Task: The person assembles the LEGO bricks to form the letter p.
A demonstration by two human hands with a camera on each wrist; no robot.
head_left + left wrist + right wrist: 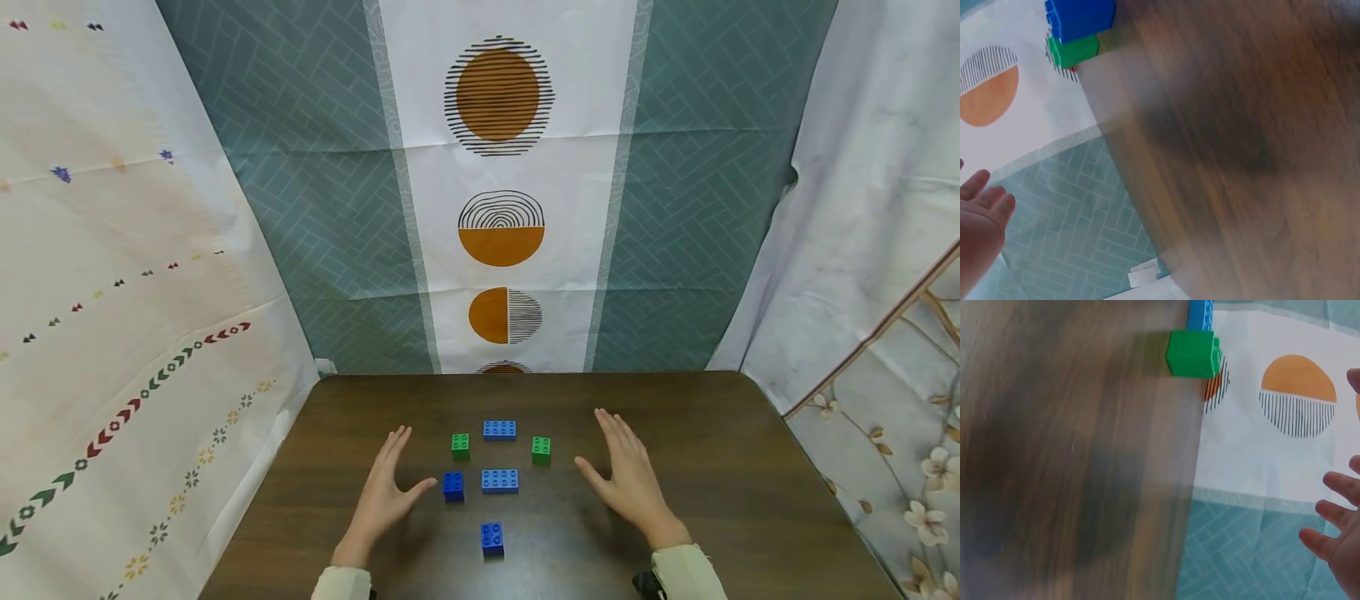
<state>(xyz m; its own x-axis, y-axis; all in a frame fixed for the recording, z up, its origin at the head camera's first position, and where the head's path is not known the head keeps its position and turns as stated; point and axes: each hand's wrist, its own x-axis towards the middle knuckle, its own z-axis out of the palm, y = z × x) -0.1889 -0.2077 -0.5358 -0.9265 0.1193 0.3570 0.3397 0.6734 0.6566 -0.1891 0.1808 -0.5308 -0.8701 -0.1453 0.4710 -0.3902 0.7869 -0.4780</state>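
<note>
Both hands hover over the table on either side of a group of toy building bricks, holding nothing. The left hand (385, 492), fingers straight and thumb apart, is nearest a dark blue brick (453, 487). On the other side the right hand (628, 476) spreads its fingers near a green brick (541, 450). A second green brick (461, 447) lies at the left of the group. Two longer light blue bricks, one at the back (499, 430) and one in the middle (499, 481), lie between. Closest to the front is another dark blue brick (492, 540).
The bricks lie on a dark brown wooden table (735, 467). Behind its far edge hangs a teal and white curtain (300, 208) with orange circles. Patterned white cloths hang at the left (135, 275) and right (862, 250).
</note>
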